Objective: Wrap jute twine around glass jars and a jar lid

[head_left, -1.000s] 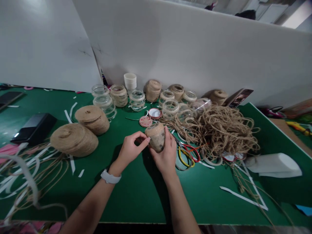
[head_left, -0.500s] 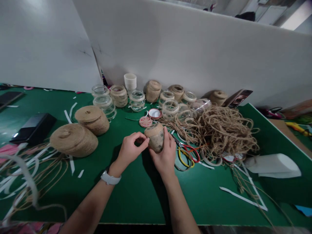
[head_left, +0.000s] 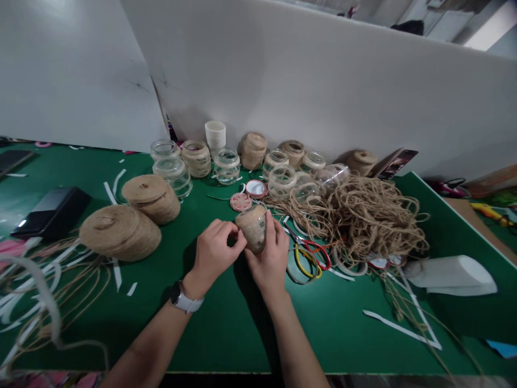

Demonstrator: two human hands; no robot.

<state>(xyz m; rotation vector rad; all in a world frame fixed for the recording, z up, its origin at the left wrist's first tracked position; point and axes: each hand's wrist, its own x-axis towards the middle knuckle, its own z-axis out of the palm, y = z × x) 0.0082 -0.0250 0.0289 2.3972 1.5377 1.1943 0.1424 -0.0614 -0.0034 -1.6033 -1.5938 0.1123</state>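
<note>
A small glass jar (head_left: 253, 230) with twine wound round its upper part is tilted above the green table. My right hand (head_left: 271, 257) holds it from the right, fingers along its side and thumb in front. At the jar's left side, my left hand (head_left: 218, 249) has thumb and forefinger pinched together; whatever lies between the fingertips is too small to make out. Two lids, a patterned one (head_left: 240, 202) and a white-faced one (head_left: 256, 188), lie just behind the jar. Scissors with red handles (head_left: 319, 253) and yellow handles (head_left: 306, 263) rest beside my right hand.
Two big twine rolls (head_left: 120, 233) stand on the left, near a black box-like object (head_left: 52, 213). Several jars (head_left: 226, 166) and stacked white cups (head_left: 215, 133) line the back. A loose twine heap (head_left: 375, 215) and a white roll (head_left: 454, 275) are on the right.
The jar and my right hand have shifted slightly left. My left wrist has turned, bringing the watch face into view, and the left fingers are more curled at the jar.
</note>
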